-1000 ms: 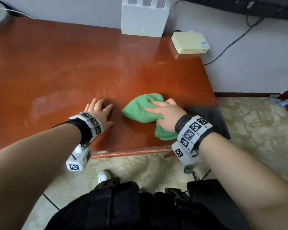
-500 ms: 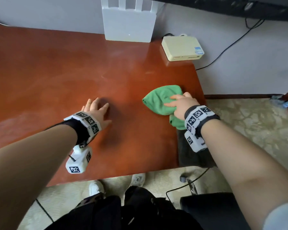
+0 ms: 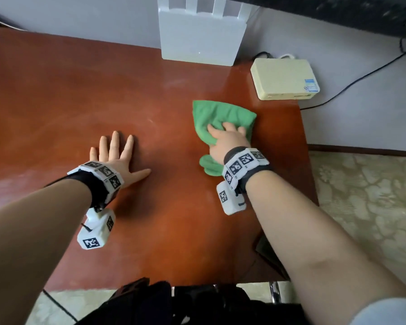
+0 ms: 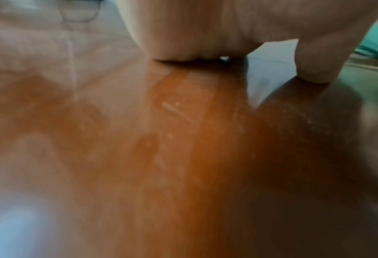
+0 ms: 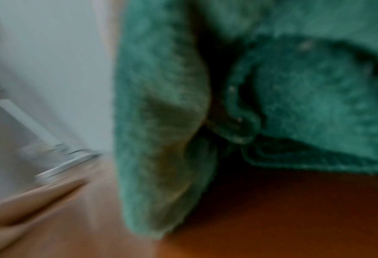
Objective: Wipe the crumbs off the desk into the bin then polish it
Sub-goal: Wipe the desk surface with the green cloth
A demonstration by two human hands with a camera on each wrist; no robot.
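Observation:
A glossy red-brown desk [image 3: 56,90] fills the head view. My right hand [image 3: 225,139] presses down on a crumpled green cloth [image 3: 223,113] near the desk's right side, fingers curled into the fabric, with a fold bunched under the palm. The right wrist view shows the cloth [image 5: 294,87] close up on the desk [image 5: 272,209], with a few pale specks stuck to it. My left hand [image 3: 117,156] lies flat on the desk to the cloth's left, fingers spread and holding nothing. In the left wrist view the palm [image 4: 205,26] rests on the desk [image 4: 183,174], near faint pale specks [image 4: 170,108].
A white box [image 3: 199,34] stands at the back edge against the wall, with a cream box [image 3: 284,78] at the back right corner. A black cable [image 3: 361,73] runs along the wall. A dark object [image 3: 265,249] sits below the desk's right edge, over patterned floor [image 3: 373,207].
My right hand has swept the green cloth from the front of the desk to the right and then away from me towards the cream box. The left hand stays flat in place.

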